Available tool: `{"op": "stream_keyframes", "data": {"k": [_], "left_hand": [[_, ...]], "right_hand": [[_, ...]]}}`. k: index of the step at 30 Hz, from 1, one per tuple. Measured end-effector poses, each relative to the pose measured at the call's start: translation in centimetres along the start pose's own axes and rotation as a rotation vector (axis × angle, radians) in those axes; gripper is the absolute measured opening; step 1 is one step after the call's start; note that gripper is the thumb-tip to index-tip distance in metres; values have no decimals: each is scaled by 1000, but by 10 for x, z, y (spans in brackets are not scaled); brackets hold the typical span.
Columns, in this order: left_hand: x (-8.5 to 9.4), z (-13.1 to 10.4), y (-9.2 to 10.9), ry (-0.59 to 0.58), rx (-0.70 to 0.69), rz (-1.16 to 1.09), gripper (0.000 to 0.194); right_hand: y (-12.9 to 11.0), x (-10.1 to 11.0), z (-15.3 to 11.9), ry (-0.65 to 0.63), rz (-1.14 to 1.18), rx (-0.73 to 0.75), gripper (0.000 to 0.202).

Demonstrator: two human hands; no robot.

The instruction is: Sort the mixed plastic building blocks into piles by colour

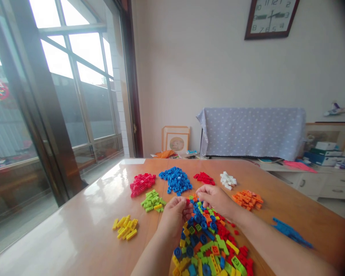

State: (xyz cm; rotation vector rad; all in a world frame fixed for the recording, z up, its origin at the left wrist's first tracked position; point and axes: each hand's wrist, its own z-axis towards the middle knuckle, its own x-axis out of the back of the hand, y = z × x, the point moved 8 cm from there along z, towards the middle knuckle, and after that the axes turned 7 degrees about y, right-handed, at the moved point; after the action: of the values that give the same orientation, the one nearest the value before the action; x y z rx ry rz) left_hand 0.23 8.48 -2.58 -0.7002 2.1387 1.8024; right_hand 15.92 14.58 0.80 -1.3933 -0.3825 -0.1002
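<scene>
My left hand (176, 210) is closed in a pinch over the far end of a mixed heap of toy building bricks (207, 245). A small red brick (188, 202) shows at its fingertips. Just to the right, my right hand (211, 198) has its fingers curled together above the same heap; whatever they hold, if anything, is hidden. Between the hands lie small orange bricks (194, 198). The heap mixes red, blue, green, yellow and orange pieces, some of them round.
Sorted piles surround the heap: yellow bricks (125, 227), lime green bricks (153, 201), pinkish-red bricks (143, 184), blue bricks (176, 180), red bricks (204, 178), white bricks (228, 180) and orange bricks (248, 199). Long blue pieces (291, 232) lie at the right of the wooden table (89, 218).
</scene>
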Motion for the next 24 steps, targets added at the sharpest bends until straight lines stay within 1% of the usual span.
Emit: {"op": "stream_keyframes", "data": {"k": [3,6,9,12,16,18,20,22,24], "left_hand": [[-3,0,-2,-31,-16,68,38],[-7,0,-6,-71,-35,140,42],[-12,-2,-7,-97,-56,199,44],[-16,-4,-7,-105,-76,241,46],[-20,-9,-1,-88,-108,271,47],[-18,-11,6,-41,-136,272,48],[-13,-12,15,17,-172,262,47],[-7,-14,23,72,-208,251,45],[-2,-14,29,111,-234,235,43]], "right_hand": [[-12,-13,-26,-72,4,5,31],[-17,-18,-40,-99,-21,3,33],[-20,-20,-45,-104,-29,23,31],[-19,-20,-48,-81,2,31,24],[-9,-16,-44,-44,40,-19,14],[-1,-7,-35,-16,59,-52,13],[10,9,-18,59,66,-96,14],[24,36,3,240,36,-175,12],[34,56,27,308,17,-200,10]]}}
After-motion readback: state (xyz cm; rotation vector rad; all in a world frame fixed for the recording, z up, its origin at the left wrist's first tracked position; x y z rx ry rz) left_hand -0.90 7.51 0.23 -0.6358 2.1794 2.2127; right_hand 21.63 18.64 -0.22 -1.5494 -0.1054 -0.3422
